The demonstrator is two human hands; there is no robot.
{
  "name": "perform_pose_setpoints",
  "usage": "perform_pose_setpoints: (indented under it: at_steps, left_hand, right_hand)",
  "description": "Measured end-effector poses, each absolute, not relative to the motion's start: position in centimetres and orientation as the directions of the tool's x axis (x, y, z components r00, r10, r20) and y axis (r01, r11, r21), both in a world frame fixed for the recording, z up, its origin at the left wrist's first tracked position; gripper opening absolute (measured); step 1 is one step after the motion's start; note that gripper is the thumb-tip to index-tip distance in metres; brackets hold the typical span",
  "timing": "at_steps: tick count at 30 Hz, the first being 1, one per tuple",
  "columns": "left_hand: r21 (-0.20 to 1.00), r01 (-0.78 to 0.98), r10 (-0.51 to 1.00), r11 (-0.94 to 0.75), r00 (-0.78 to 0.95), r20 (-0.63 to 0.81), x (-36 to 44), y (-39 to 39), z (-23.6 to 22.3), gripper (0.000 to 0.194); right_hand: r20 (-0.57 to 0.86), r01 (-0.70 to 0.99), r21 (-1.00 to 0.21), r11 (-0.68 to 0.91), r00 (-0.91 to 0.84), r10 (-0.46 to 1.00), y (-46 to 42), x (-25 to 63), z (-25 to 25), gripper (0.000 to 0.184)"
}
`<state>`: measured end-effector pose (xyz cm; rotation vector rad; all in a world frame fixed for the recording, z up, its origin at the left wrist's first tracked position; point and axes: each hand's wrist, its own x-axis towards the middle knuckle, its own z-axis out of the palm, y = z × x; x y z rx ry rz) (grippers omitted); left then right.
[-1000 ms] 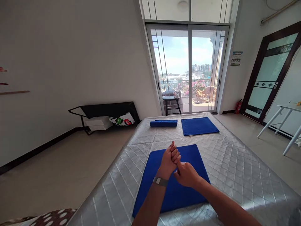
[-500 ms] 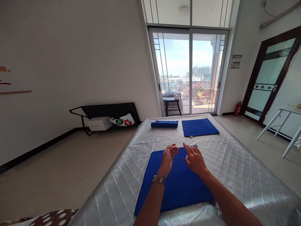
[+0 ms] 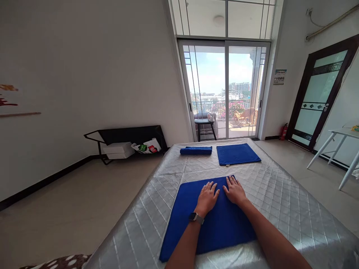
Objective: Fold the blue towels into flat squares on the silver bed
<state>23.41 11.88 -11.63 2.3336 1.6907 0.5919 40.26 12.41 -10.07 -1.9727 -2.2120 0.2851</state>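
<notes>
A blue cloth (image 3: 179, 220) lies spread out flat on the quilted silver cover (image 3: 140, 220) right in front of me. My left hand (image 3: 207, 196) rests palm down on its upper middle, fingers stretched and a watch on the wrist. Beside it, my right hand (image 3: 235, 190) is also flat on the cloth, near its far right corner, fingers out. Neither hand grips anything. Farther back lie a rolled blue cloth (image 3: 195, 150) on the left and a flat blue cloth (image 3: 238, 154) on the right.
Left of the covered surface, a black bench-like frame (image 3: 129, 134) stands by the wall with white boxes (image 3: 117, 150) under it. A sliding glass door (image 3: 226, 89) is behind. On the right are a white table (image 3: 342, 133) and a fire extinguisher (image 3: 284, 131).
Both hands have come down from above the blue cloth and now lie flat on it. The left palm has turned downward. The view has tilted up slightly.
</notes>
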Motion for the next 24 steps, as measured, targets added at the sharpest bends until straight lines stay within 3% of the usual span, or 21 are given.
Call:
perform_pose_setpoints:
  at_steps: [3, 17, 24]
  left_hand:
    - [0.311, 0.884, 0.933, -0.349, 0.296, 0.205, 23.3, 12.0, -12.3, 0.051]
    - [0.204, 0.862, 0.882, -0.463, 0.428, 0.196, 28.6, 14.8, -12.1, 0.051]
    - [0.145, 0.905, 0.908, -0.400, 0.369, 0.200, 23.1, 14.6, -14.0, 0.052]
  right_hand:
    - [0.005, 0.964, -0.249, 0.098, -0.100, 0.995, 12.4, 40.1, -10.0, 0.065]
    - [0.004, 0.962, -0.229, 0.147, -0.150, 0.989, 12.1, 40.4, -10.2, 0.060]
    - [0.014, 0.956, -0.278, 0.090, -0.089, 0.996, 12.4, 40.0, -10.3, 0.066]
